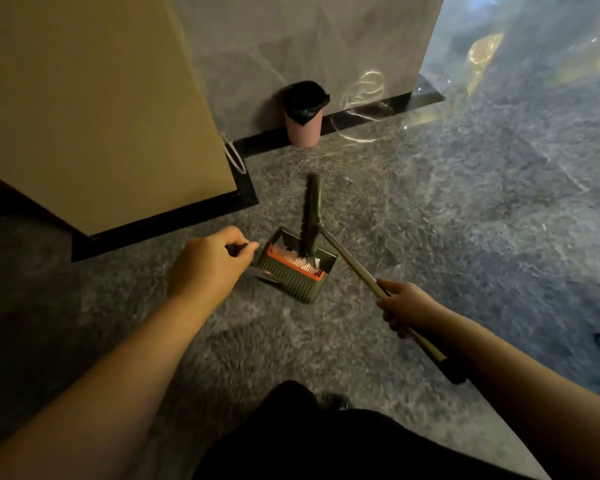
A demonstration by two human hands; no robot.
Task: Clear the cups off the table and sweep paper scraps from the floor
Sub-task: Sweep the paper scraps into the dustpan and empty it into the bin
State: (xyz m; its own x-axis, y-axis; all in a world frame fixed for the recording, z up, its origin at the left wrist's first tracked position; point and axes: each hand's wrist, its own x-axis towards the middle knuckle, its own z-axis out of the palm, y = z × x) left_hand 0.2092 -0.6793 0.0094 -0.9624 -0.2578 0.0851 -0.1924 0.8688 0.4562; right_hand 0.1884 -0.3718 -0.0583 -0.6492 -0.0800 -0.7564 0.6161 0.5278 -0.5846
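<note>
A dark green dustpan (293, 276) with an orange comb edge sits on the grey floor, with white paper scraps (305, 263) inside it. My left hand (210, 263) grips the dustpan's handle at its left side. A green broom head (311, 209) stands with its bristles in the pan's mouth. The broom's long pale handle (347, 258) runs down to the right, where my right hand (404, 306) grips it. No cups are in view.
A pink bin (303, 114) lined with a black bag stands against the grey marble wall behind the dustpan. A beige wall corner with black skirting (163, 220) juts out at left. My dark trousers fill the bottom edge.
</note>
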